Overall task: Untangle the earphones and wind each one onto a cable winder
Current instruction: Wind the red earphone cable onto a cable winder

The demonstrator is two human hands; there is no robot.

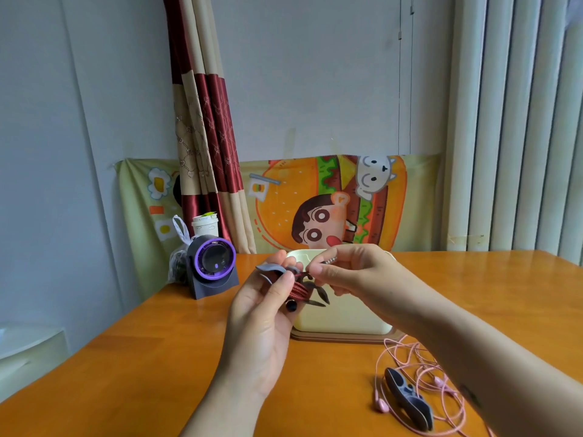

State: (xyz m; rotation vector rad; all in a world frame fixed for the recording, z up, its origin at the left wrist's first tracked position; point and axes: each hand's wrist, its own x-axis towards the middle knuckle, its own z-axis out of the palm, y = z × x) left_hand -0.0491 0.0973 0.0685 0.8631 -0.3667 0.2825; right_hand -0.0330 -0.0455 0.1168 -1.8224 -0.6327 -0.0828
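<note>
Left grip [262, 313] raised above the table [126, 357], fingers and thumb curled round a grey cable winder [271, 269]. The red earphone cable [296, 290] is wound about the winder's waist, just beside the left thumb tip. Right grip [350, 269], just beside it, pinches the cable's metallic end [329, 260] between thumb and fingers. Behind both grips stands a cream box [340, 316]. The pink earphones [381, 405] lie loose on the table at near right, touching a second grey winder [408, 397], well apart from either grip.
</note>
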